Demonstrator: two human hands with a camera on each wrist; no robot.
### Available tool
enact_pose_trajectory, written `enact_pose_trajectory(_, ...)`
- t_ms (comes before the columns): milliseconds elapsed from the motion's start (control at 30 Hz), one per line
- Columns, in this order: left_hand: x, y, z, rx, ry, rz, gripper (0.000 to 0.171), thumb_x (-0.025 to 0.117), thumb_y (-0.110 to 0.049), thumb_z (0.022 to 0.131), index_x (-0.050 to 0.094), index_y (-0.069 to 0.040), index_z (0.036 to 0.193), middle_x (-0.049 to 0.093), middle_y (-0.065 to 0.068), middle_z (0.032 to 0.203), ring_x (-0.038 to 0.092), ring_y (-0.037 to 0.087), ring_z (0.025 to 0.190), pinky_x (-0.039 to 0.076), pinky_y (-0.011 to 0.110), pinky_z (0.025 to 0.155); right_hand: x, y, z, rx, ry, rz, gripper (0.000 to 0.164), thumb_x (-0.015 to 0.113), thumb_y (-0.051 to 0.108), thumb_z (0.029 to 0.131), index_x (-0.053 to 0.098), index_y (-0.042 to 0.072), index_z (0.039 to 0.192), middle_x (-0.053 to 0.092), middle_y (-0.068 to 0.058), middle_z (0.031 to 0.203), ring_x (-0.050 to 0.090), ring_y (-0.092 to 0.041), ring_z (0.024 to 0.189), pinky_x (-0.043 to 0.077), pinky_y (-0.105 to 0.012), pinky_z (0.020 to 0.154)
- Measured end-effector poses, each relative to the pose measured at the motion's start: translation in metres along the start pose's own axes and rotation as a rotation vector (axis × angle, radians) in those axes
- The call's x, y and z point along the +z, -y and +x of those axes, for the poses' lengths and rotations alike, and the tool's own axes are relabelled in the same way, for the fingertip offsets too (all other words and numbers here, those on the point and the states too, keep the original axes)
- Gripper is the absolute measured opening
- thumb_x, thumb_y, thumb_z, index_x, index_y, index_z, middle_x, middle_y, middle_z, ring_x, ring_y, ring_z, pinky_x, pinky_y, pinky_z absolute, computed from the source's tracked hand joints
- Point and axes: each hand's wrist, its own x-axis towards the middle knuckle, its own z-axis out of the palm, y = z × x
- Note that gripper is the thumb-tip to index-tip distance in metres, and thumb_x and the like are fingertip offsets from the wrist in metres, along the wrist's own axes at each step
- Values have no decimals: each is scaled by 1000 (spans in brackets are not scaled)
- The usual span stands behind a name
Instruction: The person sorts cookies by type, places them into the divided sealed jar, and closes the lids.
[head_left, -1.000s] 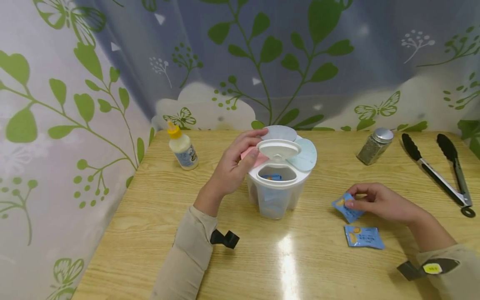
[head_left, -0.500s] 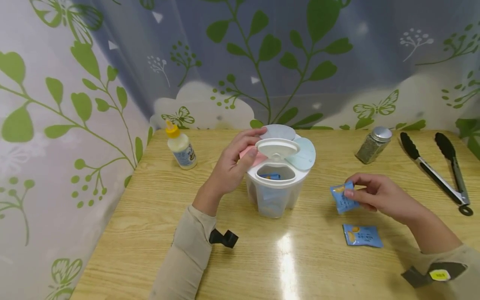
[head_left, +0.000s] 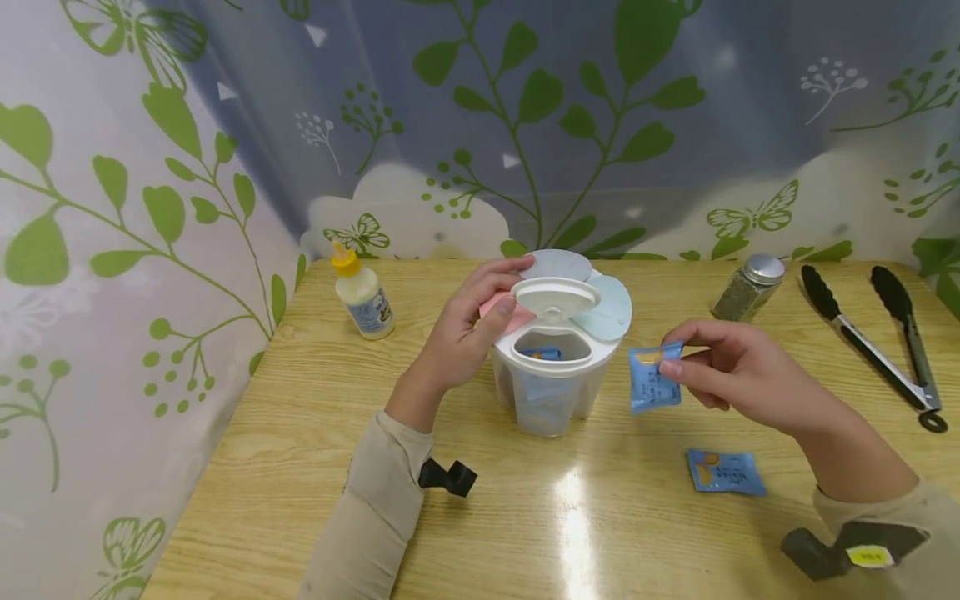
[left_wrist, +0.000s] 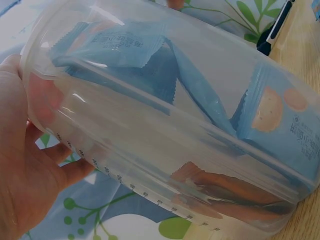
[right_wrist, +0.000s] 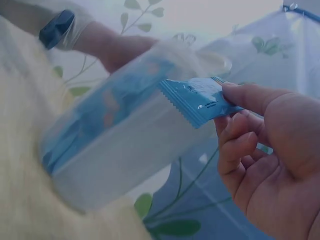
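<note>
A clear plastic storage container (head_left: 551, 398) with a white top and coloured flap lids stands mid-table. Its white front flap (head_left: 557, 296) is raised, and blue packets (left_wrist: 127, 65) lie in the compartment below. My left hand (head_left: 465, 329) holds the container's left side, thumb on the pink flap (head_left: 504, 310). In the left wrist view a brown packet (left_wrist: 235, 197) shows in another compartment. To the container's right, my right hand (head_left: 738, 371) pinches a blue biscuit packet (head_left: 654, 382) between thumb and fingers, above the table. Another blue biscuit packet (head_left: 726, 472) lies flat below that hand.
A glue-like bottle (head_left: 363, 296) with a yellow nozzle stands at the back left. At the back right are a glass jar (head_left: 747, 287) with a metal cap and black-tipped tongs (head_left: 877, 350). A leaf-patterned curtain (head_left: 480, 125) hangs behind the wooden table (head_left: 300, 467).
My right hand has lifted the blue biscuit packet off the table and moved it left, closer to the container. The left hand keeps its place on the container.
</note>
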Motion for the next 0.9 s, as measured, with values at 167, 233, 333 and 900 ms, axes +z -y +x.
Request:
enact_pose_trajectory(167, 0, 0, 0, 3, 2, -10, 55, 40, -49, 105, 63, 1, 111, 50, 17, 146, 43, 25, 141, 35, 42, 117, 3, 13, 12, -92, 11, 44, 26, 49, -17, 95, 61, 0, 110, 54, 0, 70, 37, -18, 46, 31, -33, 38)
enact_pose_trajectory(233, 0, 0, 0, 4, 5, -13, 55, 40, -49, 105, 63, 1, 111, 49, 17, 147, 42, 25, 142, 35, 42, 117, 6, 18, 16, -106, 6, 38, 26, 50, -17, 95, 61, 1, 109, 53, 0, 68, 37, -17, 46, 31, -32, 38)
enact_pose_trajectory(333, 0, 1, 0, 1, 9, -12, 57, 39, -51, 105, 63, 1, 112, 49, 17, 147, 42, 24, 142, 36, 42, 117, 11, 27, 23, -116, -18, 23, 24, 51, -16, 95, 62, 1, 107, 53, -1, 66, 38, -17, 46, 31, -32, 38)
enact_pose_trajectory(900, 0, 0, 0, -11, 7, -11, 60, 38, -55, 104, 63, 0, 111, 50, 16, 147, 42, 23, 142, 36, 42, 117, 49, 61, 55, -129, -276, -52, 12, 66, -7, 91, 68, 1, 99, 69, -2, 72, 51, -12, 49, 36, -30, 39)
